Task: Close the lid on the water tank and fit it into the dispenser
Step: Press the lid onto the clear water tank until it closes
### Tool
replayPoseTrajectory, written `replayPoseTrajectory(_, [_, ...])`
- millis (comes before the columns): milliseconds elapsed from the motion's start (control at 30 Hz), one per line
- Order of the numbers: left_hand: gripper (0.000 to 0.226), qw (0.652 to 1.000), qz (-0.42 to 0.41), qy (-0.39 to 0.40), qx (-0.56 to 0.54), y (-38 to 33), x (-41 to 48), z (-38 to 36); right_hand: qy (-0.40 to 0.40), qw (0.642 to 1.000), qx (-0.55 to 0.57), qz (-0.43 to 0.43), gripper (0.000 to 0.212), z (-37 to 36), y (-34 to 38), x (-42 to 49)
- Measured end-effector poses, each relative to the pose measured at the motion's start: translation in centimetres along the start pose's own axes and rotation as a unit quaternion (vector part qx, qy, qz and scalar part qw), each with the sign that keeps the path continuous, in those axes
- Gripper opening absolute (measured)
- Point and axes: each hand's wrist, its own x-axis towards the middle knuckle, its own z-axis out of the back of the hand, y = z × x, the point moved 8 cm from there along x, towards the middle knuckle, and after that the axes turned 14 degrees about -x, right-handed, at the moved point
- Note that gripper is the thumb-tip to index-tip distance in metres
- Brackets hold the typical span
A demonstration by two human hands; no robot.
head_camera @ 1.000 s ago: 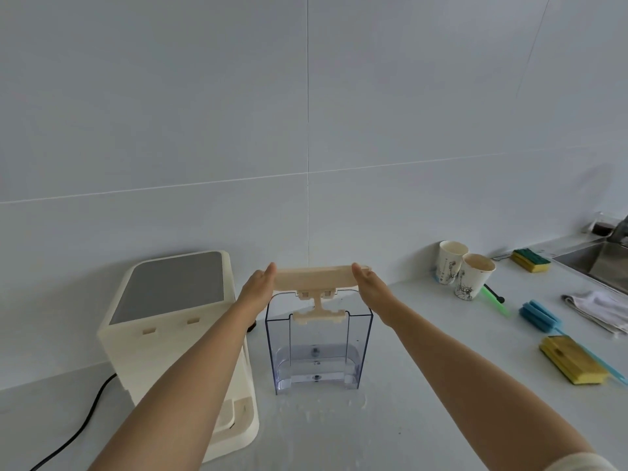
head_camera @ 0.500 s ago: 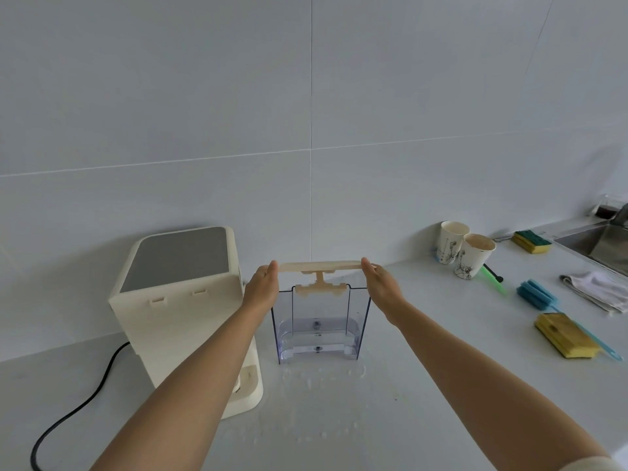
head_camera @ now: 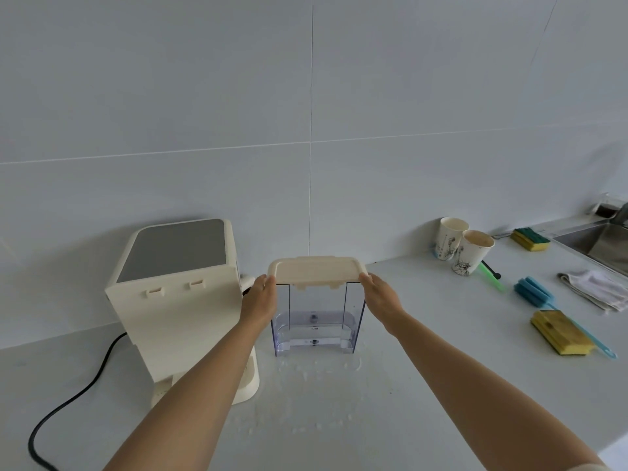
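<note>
A clear plastic water tank stands upright on the white counter, right of the cream dispenser. A cream lid lies flat across the tank's top rim. My left hand grips the lid's left end and my right hand grips its right end. The dispenser shows its back panel with two slots toward me, and a gap separates it from the tank.
A black power cord runs from the dispenser to the lower left. Water drops wet the counter before the tank. To the right are two paper cups, sponges, a blue brush, a cloth and a sink.
The lid came down from above the tank onto its rim, and its hanging stem is now inside. Both hands stayed on its ends. The view dipped slightly.
</note>
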Motion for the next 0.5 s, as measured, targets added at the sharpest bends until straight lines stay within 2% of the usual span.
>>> replayPoseTrajectory(100, [0.025,1.0,-0.001,-0.007,-0.005,0.2,-0.1,0.0,0.009,1.0,-0.013,0.004,0.049,-0.2,-0.1,0.0])
replayPoseTrajectory(300, [0.043,0.999,0.022,-0.006,-0.023,0.7,0.1,-0.2,0.04,0.999,-0.022,0.005,0.049,-0.3,0.0,0.1])
replayPoseTrajectory(367, [0.038,0.997,0.051,-0.012,-0.06,0.8,-0.1,-0.3,0.065,0.998,-0.018,-0.004,0.052,-0.5,-0.1,0.3])
replayPoseTrajectory(500, [0.067,0.964,0.167,-0.037,-0.202,2.1,-0.8,-1.2,0.073,0.997,-0.012,-0.025,0.07,0.1,0.3,1.0])
